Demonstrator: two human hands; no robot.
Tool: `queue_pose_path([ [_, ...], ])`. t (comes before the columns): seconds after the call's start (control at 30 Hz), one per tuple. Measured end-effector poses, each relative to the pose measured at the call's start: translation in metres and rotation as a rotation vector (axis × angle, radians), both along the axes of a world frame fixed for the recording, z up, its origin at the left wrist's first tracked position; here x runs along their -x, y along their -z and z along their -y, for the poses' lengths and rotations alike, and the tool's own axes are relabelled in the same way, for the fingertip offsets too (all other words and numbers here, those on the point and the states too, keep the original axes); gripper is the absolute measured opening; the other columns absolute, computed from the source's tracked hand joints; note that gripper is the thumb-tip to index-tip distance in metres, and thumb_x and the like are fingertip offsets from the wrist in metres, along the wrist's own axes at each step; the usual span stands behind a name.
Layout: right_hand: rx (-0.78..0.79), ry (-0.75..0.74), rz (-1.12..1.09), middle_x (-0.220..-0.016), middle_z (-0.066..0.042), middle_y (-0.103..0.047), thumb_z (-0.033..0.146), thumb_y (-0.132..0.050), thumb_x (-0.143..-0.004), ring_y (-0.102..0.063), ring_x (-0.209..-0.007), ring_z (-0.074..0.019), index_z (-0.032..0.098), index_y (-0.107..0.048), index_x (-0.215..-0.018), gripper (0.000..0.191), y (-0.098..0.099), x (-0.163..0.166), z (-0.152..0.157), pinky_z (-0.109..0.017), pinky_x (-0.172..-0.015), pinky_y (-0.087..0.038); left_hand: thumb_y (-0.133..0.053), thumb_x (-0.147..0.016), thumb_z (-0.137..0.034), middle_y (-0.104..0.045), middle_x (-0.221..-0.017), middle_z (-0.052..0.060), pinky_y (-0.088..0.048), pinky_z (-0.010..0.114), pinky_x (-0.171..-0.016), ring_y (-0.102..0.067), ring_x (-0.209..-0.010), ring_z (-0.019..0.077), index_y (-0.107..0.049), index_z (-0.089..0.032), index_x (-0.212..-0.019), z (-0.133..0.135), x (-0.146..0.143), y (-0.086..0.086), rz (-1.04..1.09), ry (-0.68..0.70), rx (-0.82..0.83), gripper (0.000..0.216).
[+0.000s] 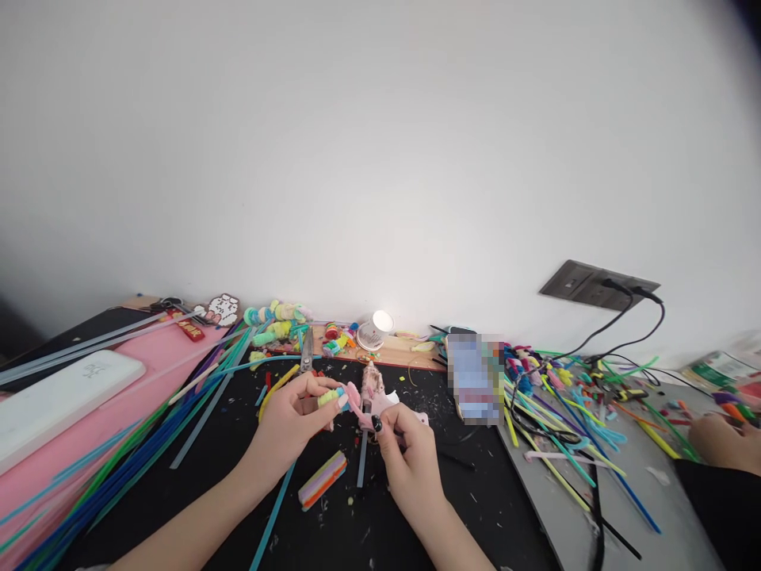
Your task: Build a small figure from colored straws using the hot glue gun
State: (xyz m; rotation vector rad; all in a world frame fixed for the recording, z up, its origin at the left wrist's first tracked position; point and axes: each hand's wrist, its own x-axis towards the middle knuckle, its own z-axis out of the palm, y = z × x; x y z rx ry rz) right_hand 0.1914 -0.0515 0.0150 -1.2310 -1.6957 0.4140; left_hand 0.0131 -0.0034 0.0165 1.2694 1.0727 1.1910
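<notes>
- One white case lies on a pink sheet, far left of the cup.
- One red tag, also left of the cup.
- Left hand, in front and left of the cup: grip closed around one yellow-and-blue fuzzy piece.
- One pair of scissors, just left of the cup.
- One striped bundle, on the black bench in front of the cup.
- One pink fuzzy strip, in front of the cup, between the hands.
- The cup: one, white; its contents cannot be made out.
- One pink glue gun, before the cup, one clear stick below it.
- Right hand, in front and right of the cup: grip pinching the strip's end.
- One phone, right of the cup.
- Two plugs in the wall socket, farther right of the cup.
- One co-worker's hand, far right of the cup.
</notes>
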Motion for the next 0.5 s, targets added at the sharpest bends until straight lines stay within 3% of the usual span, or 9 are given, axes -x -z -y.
queue_pose_path([
  [0.2, 0.020, 0.035, -0.030, -0.059, 0.003, -0.044, 0.027, -0.045, -0.093, -0.042, -0.053, -0.0119, 0.021, -0.044, -0.066, 0.027, -0.0008, -0.0027, -0.0004, -0.023, -0.047, -0.031, -0.069, -0.075, -0.032, -0.071, -0.094, 0.008, -0.052, 0.028, -0.053, -0.066, -0.064, 0.0162, -0.053, -0.019, -0.063, 0.0029, -0.0030, 0.0049, -0.063, 0.051, -0.070, 0.024],
  [0.37, -0.028, 0.042, -0.013, -0.059, 0.003, -0.045, 0.028, -0.045, -0.093, -0.044, -0.054, -0.0124, 0.021, -0.045, -0.065, 0.030, -0.0031, -0.0031, 0.0016, -0.023, -0.048, -0.032, -0.065, -0.077, -0.024, -0.073, -0.094, 0.005, -0.050, 0.026, -0.053, -0.064, -0.061, 0.0139, -0.056, -0.020, -0.066, 0.0068, -0.0034, 0.0059, -0.208, 0.075, -0.234, 0.015],
  [0.5, -0.016, 0.019, -0.012, -0.061, 0.001, -0.051, 0.028, -0.045, -0.094, -0.048, -0.054, -0.0132, 0.021, -0.049, -0.066, 0.029, -0.0022, -0.0038, 0.0022, -0.024, -0.049, -0.035, -0.069, -0.075, -0.030, -0.073, -0.094, 0.007, -0.054, 0.028, -0.058, -0.069, -0.070, 0.0184, -0.054, -0.019, -0.064, 0.0023, -0.0006, 0.0040, -0.073, 0.041, -0.116, 0.021],
])
